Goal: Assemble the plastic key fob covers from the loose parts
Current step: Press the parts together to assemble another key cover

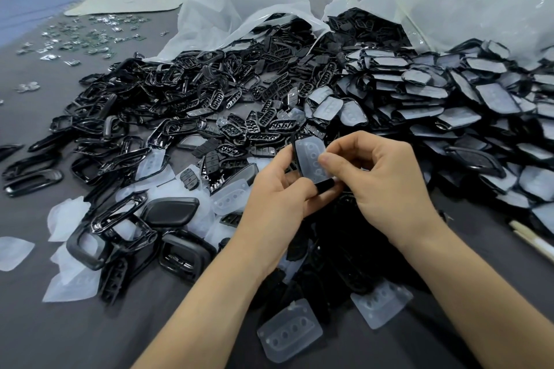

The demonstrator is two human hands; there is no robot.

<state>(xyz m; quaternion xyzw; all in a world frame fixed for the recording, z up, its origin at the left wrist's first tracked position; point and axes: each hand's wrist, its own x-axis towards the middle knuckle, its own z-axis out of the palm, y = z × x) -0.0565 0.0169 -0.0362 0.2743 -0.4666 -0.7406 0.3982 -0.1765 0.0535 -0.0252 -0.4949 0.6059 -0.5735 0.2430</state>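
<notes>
Pinching a black cover piece (325, 185) and translucent pad (311, 159) between left hand (278, 198) and right hand (386, 180); judging by the heaps of loose parts (209, 93), far from finished.

- Head-worn wide-angle camera looks forward and down across the table (39, 335) toward 12 o'clock.
- Close: left hand (278, 198) and right hand (386, 186) centred, forearms entering from 6 o'clock.

Both bare forearms (209, 293) are reaching in from the lower edge, hands meeting at centre. The left hand (278, 198) is gripping a key fob part (310, 156) from below, thumb along its edge, while the right hand (386, 186) is pinching its face, apparently between thumb and forefinger, its fingers (353, 144) curling inward.
</notes>
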